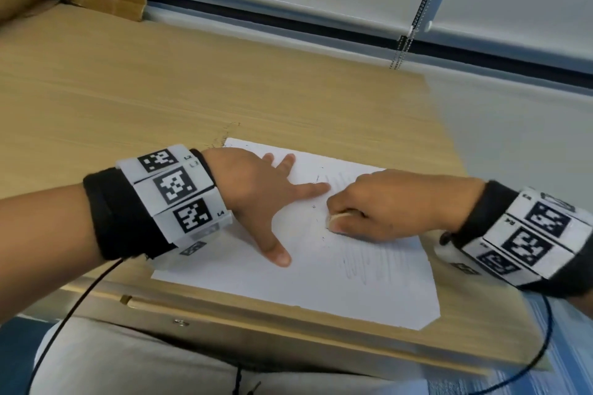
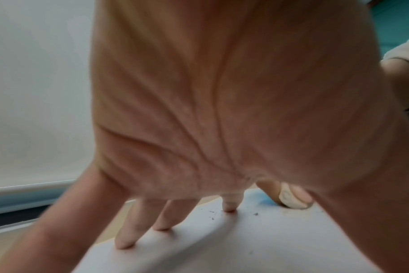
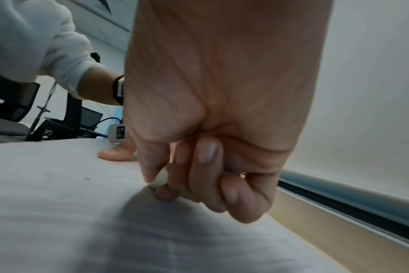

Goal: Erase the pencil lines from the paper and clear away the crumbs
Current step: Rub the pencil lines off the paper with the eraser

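Keep the left hand (image 1: 256, 189) flat, fingers spread and pressing the paper (image 1: 244, 279) near its far-left corner, so the sheet does not buckle. The right hand (image 1: 394, 202) pinches the eraser (image 1: 340, 220), rubbing mid-sheet. Faint pencil lines (image 1: 369, 263) remain towards the near-right edge, apparently beneath the wrist. Crumbs (image 2: 213, 215) lie beside the left fingertips.
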The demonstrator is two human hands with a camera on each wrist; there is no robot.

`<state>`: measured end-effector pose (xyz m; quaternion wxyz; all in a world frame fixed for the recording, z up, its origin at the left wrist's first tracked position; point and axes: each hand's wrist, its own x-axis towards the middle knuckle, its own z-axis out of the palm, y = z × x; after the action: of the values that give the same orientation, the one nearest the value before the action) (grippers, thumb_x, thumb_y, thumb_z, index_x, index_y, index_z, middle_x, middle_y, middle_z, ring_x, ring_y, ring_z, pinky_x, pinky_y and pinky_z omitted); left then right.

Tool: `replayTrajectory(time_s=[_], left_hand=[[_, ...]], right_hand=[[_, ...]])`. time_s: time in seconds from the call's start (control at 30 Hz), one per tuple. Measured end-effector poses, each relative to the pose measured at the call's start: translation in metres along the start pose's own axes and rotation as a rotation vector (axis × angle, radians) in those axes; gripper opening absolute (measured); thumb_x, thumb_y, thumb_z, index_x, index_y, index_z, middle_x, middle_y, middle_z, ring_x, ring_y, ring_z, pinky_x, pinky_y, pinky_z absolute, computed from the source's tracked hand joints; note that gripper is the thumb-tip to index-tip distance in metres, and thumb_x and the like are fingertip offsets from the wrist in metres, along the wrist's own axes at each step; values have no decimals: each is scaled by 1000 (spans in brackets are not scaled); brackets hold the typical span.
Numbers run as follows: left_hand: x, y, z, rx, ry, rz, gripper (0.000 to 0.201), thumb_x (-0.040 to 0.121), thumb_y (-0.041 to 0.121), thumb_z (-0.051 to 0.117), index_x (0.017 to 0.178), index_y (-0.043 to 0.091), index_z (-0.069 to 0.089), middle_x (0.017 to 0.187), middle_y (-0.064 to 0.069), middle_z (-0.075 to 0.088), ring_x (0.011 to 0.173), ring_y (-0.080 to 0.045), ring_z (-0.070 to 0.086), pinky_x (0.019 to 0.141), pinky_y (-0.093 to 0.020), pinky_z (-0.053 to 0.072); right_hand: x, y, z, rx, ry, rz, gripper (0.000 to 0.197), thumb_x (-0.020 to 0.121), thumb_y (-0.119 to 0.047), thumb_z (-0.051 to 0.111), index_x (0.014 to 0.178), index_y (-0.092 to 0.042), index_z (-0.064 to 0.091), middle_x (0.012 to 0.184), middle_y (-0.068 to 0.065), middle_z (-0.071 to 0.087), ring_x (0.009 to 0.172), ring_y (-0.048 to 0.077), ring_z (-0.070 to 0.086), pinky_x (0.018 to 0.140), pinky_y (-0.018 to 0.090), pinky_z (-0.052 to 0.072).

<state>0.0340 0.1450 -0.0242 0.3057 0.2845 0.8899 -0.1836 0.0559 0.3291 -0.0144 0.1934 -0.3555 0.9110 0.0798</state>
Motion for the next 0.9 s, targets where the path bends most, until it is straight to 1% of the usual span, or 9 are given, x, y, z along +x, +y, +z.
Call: replayTrajectory(time_s=[0.13, 0.23, 0.37, 0.47, 0.53, 0.67, 0.73, 0.87, 0.9], left_hand=[[1, -1, -1, 9, -17, -3, 124, 66, 79, 63, 137, 52, -35, 155, -9, -35, 148, -38, -11, 111, -55, 24], [1, 0, 0, -6, -38, -11, 129, 61, 82, 64, 134, 53, -38, 153, -7, -38, 147, -37, -15, 111, -58, 23], [3, 2, 4, -24, -31, -26, 135, 53, 85, 66, 132, 55, -40, 152, -6, -41, 146, -37, -19, 111, -58, 22], [4, 1, 5, -46, -33, -24, 137, 51, 84, 68, 132, 56, -39, 151, -6, -42, 145, -37, -21, 113, -59, 18], [5, 1, 5, -56, -39, -24, 138, 51, 83, 69, 133, 55, -39, 150, -8, -43, 145, -38, -22, 114, -59, 16], [3, 1, 4, -39, -27, -18, 138, 52, 85, 67, 134, 54, -39, 152, -8, -40, 146, -38, -18, 112, -56, 21], [3, 0, 6, -47, -17, -14, 139, 51, 85, 67, 136, 52, -38, 153, -7, -39, 147, -36, -17, 113, -55, 22], [6, 0, 7, -63, -2, -24, 150, 47, 84, 70, 140, 39, -39, 154, -4, -38, 148, -33, -16, 114, -54, 20], [6, -1, 7, -66, -2, -29, 152, 47, 84, 70, 141, 36, -39, 154, -4, -38, 148, -33, -17, 114, -53, 20]], right_hand=[[-24, -15, 13, -39, -36, -94, 26, 99, -45, 34, 81, -27, 37, 60, -10, 37, 51, 5, 35, 53, 24, 27], [-26, -18, 14, -30, -33, -134, 27, 99, -46, 34, 83, -25, 41, 60, -10, 40, 52, 7, 38, 51, 16, 27], [-14, -4, 7, 39, -4, -68, 31, 98, -46, 37, 80, -23, 48, 61, -8, 47, 54, 8, 44, 54, 22, 33], [-23, -17, 12, -14, -10, -149, 27, 99, -43, 37, 80, -24, 41, 59, -9, 39, 50, 7, 37, 51, 18, 27], [-25, -25, 14, -34, -35, -193, 25, 99, -43, 36, 81, -26, 39, 59, -9, 37, 50, 7, 35, 52, 23, 27], [-2, -5, 1, -27, 38, -57, 30, 98, -44, 38, 76, -25, 42, 59, -7, 43, 54, 7, 40, 61, 31, 34], [2, 2, 3, -19, 61, -62, 31, 98, -44, 39, 74, -25, 42, 59, -7, 44, 54, 7, 42, 59, 30, 33], [-23, -19, 11, -31, -72, -199, 28, 99, -43, 38, 77, -25, 38, 57, -8, 38, 58, -4, 43, 52, 21, 27], [-24, -20, 10, -41, -71, -210, 29, 99, -44, 37, 77, -25, 39, 57, -8, 38, 59, -3, 42, 52, 20, 27]])
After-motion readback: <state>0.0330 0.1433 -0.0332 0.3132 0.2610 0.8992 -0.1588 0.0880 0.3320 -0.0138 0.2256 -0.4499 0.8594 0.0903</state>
